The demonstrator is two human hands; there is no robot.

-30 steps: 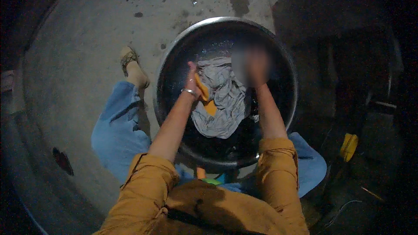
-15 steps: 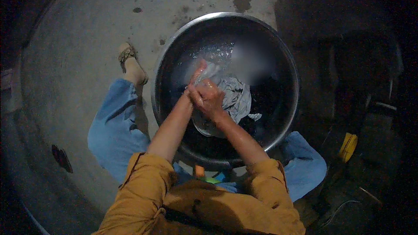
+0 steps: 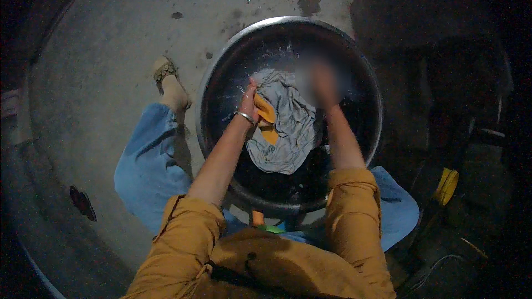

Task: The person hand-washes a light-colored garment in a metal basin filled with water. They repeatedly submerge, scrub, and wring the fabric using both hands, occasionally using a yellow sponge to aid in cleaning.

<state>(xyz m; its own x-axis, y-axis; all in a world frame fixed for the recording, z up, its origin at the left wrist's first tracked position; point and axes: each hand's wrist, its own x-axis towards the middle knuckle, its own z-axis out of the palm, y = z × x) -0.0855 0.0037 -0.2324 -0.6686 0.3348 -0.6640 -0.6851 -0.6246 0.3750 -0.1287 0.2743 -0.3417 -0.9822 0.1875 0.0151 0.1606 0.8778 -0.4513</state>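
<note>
A wet grey garment (image 3: 293, 133) with orange patches (image 3: 265, 108) lies bunched in a wide round metal basin (image 3: 206, 105) between my legs. Along its left edge rests my left hand (image 3: 250, 102), fingers stretched out toward the far side and the palm against the cloth; a metal bangle (image 3: 244, 116) circles that wrist. On the far right of the garment is my right hand (image 3: 322, 82), inside a blurred patch, so its fingers and anything in them are hidden. Dark water or dark cloth fills the rest of the basin; I cannot tell which.
Concrete floor (image 3: 111, 66) with wet spots surrounds the basin on the left and beyond. My jean-clad knees flank it. A yellow object (image 3: 446, 186) sits among dark shapes to the right. Small orange and green items (image 3: 258, 218) show near my lap.
My hands were together at the left wrist, over suds and cloth; they are now apart. The right hand has moved right and away. The garment is spread wider, showing its orange patches and the bangle.
</note>
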